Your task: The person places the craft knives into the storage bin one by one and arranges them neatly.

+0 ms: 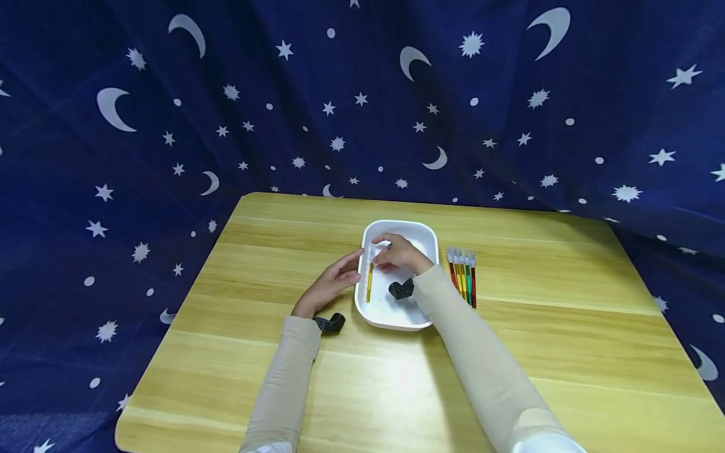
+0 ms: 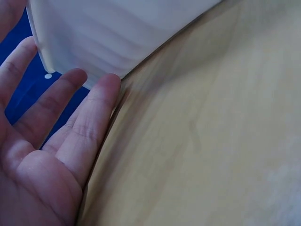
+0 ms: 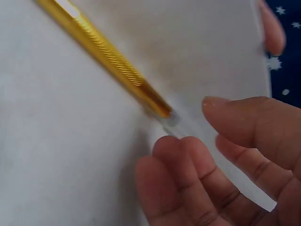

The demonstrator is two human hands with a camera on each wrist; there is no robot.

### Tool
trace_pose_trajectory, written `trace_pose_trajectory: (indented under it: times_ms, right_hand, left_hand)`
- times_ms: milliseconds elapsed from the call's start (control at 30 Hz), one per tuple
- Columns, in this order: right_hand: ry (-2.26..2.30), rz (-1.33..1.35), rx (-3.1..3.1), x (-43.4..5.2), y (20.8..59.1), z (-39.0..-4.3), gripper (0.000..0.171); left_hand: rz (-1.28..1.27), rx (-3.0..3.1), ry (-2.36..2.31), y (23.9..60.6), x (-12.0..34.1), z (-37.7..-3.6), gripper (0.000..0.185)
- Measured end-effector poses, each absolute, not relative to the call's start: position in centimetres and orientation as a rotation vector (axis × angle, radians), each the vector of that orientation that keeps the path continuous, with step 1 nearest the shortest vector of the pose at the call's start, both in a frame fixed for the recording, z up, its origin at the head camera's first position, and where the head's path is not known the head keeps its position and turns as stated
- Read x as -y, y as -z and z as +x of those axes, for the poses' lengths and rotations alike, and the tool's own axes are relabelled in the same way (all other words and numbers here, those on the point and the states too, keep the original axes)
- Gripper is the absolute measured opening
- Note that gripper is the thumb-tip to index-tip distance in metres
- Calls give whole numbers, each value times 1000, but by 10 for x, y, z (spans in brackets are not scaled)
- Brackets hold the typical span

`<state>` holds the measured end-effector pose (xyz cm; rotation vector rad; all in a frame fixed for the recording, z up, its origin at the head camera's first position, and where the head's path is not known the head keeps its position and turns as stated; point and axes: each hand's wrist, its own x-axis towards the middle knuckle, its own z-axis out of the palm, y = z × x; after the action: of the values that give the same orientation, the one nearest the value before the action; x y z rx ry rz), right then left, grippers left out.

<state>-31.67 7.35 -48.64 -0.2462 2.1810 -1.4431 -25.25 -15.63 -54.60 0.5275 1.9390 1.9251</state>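
A gold craft knife [image 1: 369,283] with a knurled handle and a clear cap lies along the left side of a white tray [image 1: 391,325]. My right hand [image 1: 401,253] reaches into the tray over the capped end. In the right wrist view, the thumb [image 3: 240,117] stands apart from the fingertips [image 3: 174,155], with the clear cap [image 3: 254,195] passing behind the fingers. Outside the tray, my left hand [image 1: 331,286] has its fingers spread along the left wall. One of its fingertips [image 2: 109,84] is right at the tray's lower edge.
Several capped craft knives [image 1: 464,277] in red, gold and green lie side by side just right of the tray. All this stands on a light wooden table [image 1: 272,251], with a dark blue star-patterned cloth [image 1: 368,126] hanging behind it.
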Motion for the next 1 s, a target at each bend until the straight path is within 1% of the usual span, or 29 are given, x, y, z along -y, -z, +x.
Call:
trace_pose_trajectory:
  times_ms: [200,433,667,800,1000]
  right_hand:
    - [1352,-325,-2211,-80,468,-314,50]
    - [1342,-458,-2249,-94,449,-305,53]
    - [1390,-571,-2299,-111,438,-294,52]
    - [1449,-567,-2275,-120,435,-289,50]
    - [1558,-474,-2191,-137,437,-284,52]
  left_hand:
    - [530,-1937,-1931,544,157,-253,64]
    - [533,-1927,-1936,543,156,-251,64]
    - [524,-1922,-1936,541,154,-250,64]
    - [525,-1939,-1932,543,155,-251,64]
    - [533,-1949,-1936,544,154,-250,63]
